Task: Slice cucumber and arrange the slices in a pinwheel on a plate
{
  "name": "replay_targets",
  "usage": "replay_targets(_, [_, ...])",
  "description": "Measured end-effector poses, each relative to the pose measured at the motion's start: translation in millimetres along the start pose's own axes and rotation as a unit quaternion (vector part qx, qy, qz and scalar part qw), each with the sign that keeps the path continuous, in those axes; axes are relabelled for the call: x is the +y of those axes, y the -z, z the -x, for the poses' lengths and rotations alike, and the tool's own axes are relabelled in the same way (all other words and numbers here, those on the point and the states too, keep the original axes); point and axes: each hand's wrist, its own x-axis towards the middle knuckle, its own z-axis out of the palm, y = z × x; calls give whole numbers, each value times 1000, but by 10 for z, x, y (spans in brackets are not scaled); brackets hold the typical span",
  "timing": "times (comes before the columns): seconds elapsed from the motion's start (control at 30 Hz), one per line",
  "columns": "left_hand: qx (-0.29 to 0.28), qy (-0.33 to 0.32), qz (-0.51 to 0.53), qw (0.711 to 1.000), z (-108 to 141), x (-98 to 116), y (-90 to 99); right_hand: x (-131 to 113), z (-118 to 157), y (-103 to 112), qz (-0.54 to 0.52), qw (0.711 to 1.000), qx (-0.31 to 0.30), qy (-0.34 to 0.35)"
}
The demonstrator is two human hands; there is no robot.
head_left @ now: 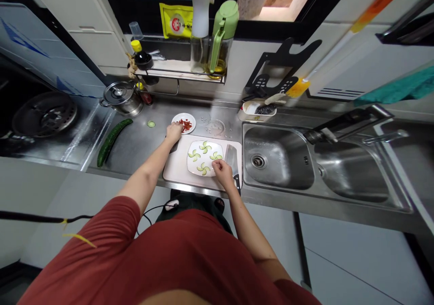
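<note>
Two hands on my feed: both sit low over the steel counter (142, 151), fingers working at two plates.

Left fingers (177, 126): pressed together in a pinch, tips down at the chopped red pieces (186, 125); they are too small for me to tell whether one is held.

Left hand (174, 132): hangs over the near edge of the small round white plate (176, 119) that bears those pieces.

Right fingers (217, 164): bunched together, tips at the right side of the square white plate (204, 158); I cannot tell whether they grip anything.

Right hand (222, 172): above that plate's lower right corner, near the cucumber fans (203, 168).

Plate: four fans of sliced cucumber lie spaced around its bare centre, on a pale cutting board (176, 171).

Knife: a kitchen knife (231, 160) lies on the board just beside my right hand, its black handle toward the person.

Left of the board: a whole cucumber (111, 142), a single cucumber slice (151, 124) and a lidded steel pot (122, 97).

Right of the board: a double steel sink (278, 155).

Behind: a small dish of dark food (265, 110) on the counter.
</note>
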Motion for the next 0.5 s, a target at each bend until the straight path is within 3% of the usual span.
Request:
replay_targets(0.1, [-24,-25,-33,999,69,-12,33,-8,2,4,-4,1000,-3,-2])
replay_targets(0.23, [-4,-29,-6,1000,106,-72,48,-39,24,12,-8,1000,-5,-4])
replay_targets(0.37, [41,55,133,989,83,-108,23,-61,41,10,-10,1000,-11,-2])
replay_targets(0.43, [55,131,278,950,60,-90,9,-64,32,4,-15,1000,-15,-1])
replay_targets(0.5, [28,190,446,874,46,-54,14,-75,0,-1,-18,1000,-16,4])
